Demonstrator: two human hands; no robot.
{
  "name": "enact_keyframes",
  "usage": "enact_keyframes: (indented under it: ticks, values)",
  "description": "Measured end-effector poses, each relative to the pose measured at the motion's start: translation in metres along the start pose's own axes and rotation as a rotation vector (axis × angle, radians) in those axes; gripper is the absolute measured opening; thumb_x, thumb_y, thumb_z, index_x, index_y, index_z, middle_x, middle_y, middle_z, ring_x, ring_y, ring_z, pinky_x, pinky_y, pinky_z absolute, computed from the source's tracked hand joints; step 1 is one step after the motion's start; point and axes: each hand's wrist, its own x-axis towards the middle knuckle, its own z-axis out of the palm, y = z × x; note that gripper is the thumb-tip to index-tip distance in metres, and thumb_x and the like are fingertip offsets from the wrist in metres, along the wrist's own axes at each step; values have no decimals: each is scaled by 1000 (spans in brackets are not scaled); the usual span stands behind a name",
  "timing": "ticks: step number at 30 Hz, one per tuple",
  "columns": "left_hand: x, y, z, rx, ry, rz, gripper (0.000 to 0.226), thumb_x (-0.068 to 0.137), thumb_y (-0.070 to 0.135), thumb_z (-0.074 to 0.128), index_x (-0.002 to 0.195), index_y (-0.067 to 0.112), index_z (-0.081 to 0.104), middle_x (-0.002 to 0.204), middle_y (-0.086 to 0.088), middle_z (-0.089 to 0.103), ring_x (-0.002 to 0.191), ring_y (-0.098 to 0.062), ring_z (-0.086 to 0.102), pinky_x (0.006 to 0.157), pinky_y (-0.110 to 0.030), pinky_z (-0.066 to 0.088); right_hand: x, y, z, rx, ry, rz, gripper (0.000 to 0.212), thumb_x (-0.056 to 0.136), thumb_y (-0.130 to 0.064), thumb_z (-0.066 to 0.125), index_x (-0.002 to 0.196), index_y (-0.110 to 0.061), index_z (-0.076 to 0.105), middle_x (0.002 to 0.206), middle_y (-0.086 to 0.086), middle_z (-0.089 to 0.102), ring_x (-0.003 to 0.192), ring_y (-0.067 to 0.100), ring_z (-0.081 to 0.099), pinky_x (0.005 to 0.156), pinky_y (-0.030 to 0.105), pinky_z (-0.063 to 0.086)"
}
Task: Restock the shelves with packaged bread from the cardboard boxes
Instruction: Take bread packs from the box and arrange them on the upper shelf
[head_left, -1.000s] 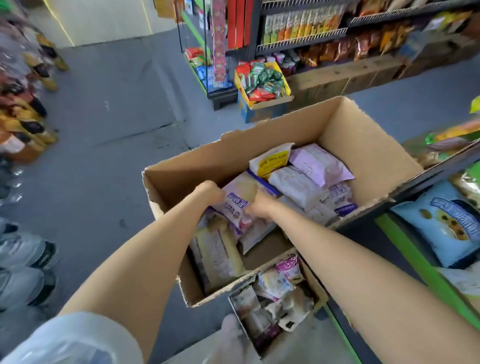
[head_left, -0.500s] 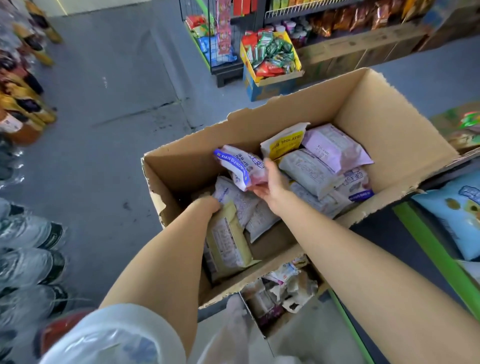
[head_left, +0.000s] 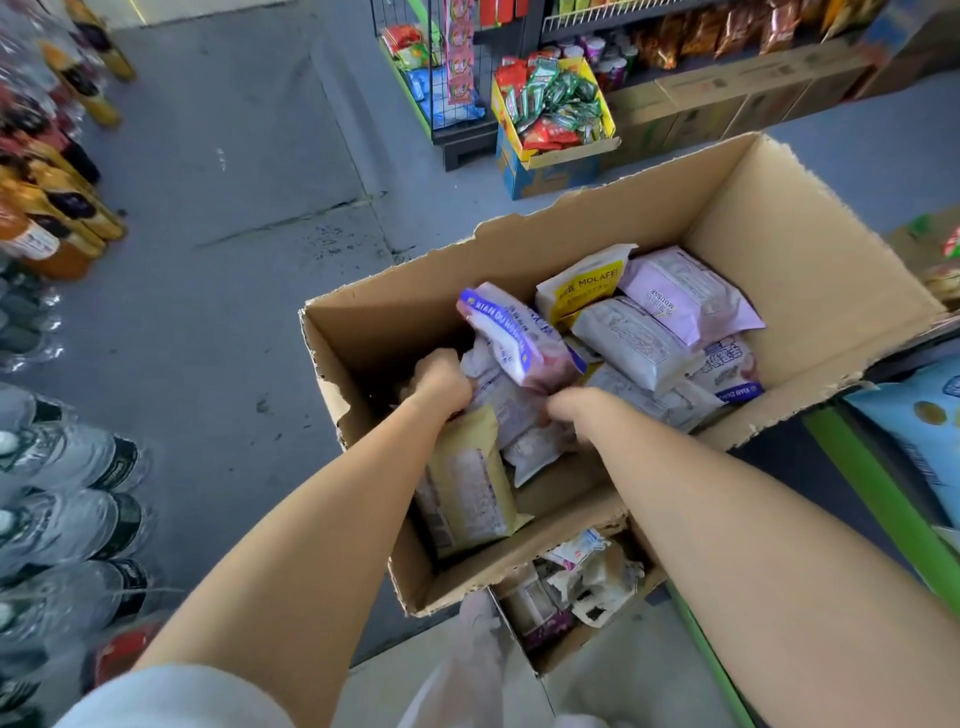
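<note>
Seeing cardboard box (head_left: 810, 270): matt brown corrugated, torn ragged rims. Bread packs (head_left: 631, 345): plastic film, slight sheen, crinkled; yellow-label pack (head_left: 584, 283) same. Floor (head_left: 234, 208): grey, matt, scuffed. Wire shelf (head_left: 582, 15): metal. Snack bags (head_left: 558, 104) glossy foil-ish. Smaller box (head_left: 545, 660): cardboard too.

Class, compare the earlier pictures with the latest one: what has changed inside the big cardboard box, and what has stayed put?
The blue-edged bread pack was lifted from flat to propped above the pile. The right hand let it go and dropped into the packs; the left hand stayed low among them. The yellow Molafei pack, purple pack and cardboard box stayed put.
</note>
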Motion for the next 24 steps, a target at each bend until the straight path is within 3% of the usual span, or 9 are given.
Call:
enact_keyframes:
  ticks: [2, 3, 6, 9, 13, 15, 17, 19, 24]
  values:
    - [-6, 6, -14, -2, 79, 28, 32, 92, 23, 53, 118, 6, 50, 127, -17, 53, 119, -37, 50, 100, -45, 41, 3, 0, 1, 197, 40, 93, 30, 93, 1, 41, 123, 4, 46, 84, 16, 44, 82, 36, 52, 102, 45, 43]
    - [-9, 7, -20, 12, 106, 36, 31, 93, 22, 51, 120, 6, 47, 128, -17, 52, 120, -37, 48, 102, -47, 38, 2, 1, 2, 278, 50, 113, 29, 95, 0, 38, 123, 6, 44, 89, 19, 45, 89, 39, 53, 103, 47, 42]
    - [-18, 7, -32, 48, 139, 46, 36, 94, 17, 49, 126, 4, 36, 131, -19, 49, 124, -38, 43, 102, -53, 32, 8, 7, 9, 503, 67, 165, 25, 97, -7, 38, 72, -5, 41, 100, 21, 48, 113, 30, 51, 99, 39, 42]
    - [-21, 2, -31, 56, 120, 34, 49, 94, 19, 51, 134, 1, 28, 138, -17, 42, 130, -35, 37, 102, -56, 32, 14, 9, 7, 659, -14, 237, 7, 96, -11, 44, 92, -7, 47, 101, 15, 47, 80, 26, 48, 47, 34, 51]
    - [-25, 2, -33, 117, 149, 136, 36, 94, 23, 50, 126, 6, 48, 131, -15, 44, 125, -33, 38, 99, -57, 36, 25, 14, 6, 907, -117, 243, 18, 96, -9, 46, 111, -8, 57, 127, 7, 59, 109, 22, 61, 24, 15, 36]
    - [-30, 3, -35, 141, 174, 176, 31, 95, 21, 47, 124, 10, 52, 127, -14, 45, 122, -33, 39, 98, -55, 37, 20, 13, 11, 952, -115, 264, 9, 96, -6, 47, 93, -10, 55, 119, 5, 66, 85, 12, 66, 23, 11, 31]
    - [-35, 3, -34, 168, 192, 187, 29, 96, 20, 45, 123, 12, 52, 127, -14, 44, 122, -33, 38, 97, -53, 38, 19, 12, 14, 959, -68, 250, 11, 95, -6, 50, 86, -13, 54, 57, 9, 70, 38, 10, 58, 23, 10, 29]
    - [-40, 2, -34, 172, 226, 190, 26, 95, 16, 44, 120, 11, 51, 126, -15, 45, 121, -34, 39, 94, -51, 37, 11, 0, 12, 940, -6, 186, 16, 96, -8, 44, 82, -8, 53, 24, 1, 45, 17, 9, 42, 25, 13, 32]
    - [-60, 5, -43, 171, 375, 280, 17, 95, 11, 43, 111, 10, 49, 116, -10, 58, 109, -31, 53, 86, -43, 40, -49, -18, -9, 855, 182, -81, 14, 87, -16, 63, 93, -12, 52, 82, 2, 51, 73, 16, 49, 80, 38, 48]
